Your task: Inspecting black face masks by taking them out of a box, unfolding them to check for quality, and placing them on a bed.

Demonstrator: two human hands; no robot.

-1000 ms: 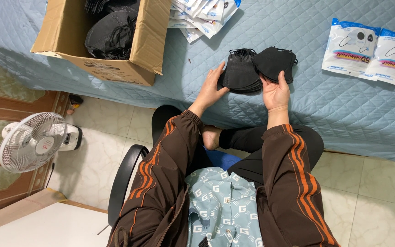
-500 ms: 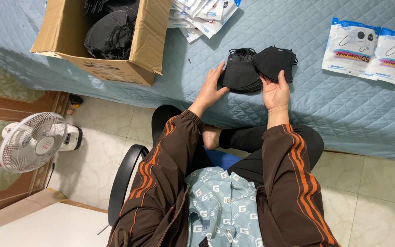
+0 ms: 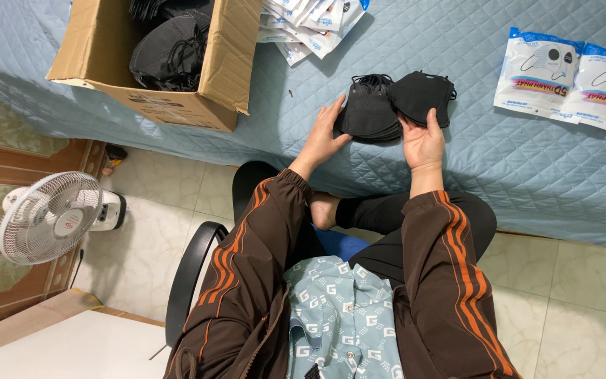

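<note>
A bed (image 3: 457, 168) covered with a pale blue quilted cover is carrying everything here. A cardboard box (image 3: 229, 67) is sitting on it at the far left, with black masks lying inside. Just beside the box, a heap of white packets (image 3: 310, 28) is spreading toward the top edge. A stack of black masks (image 3: 369, 116) is lying near the middle, close to the bed's near edge. Two white packets (image 3: 573, 81) are lying side by side at the right, well apart from the stack.
</note>
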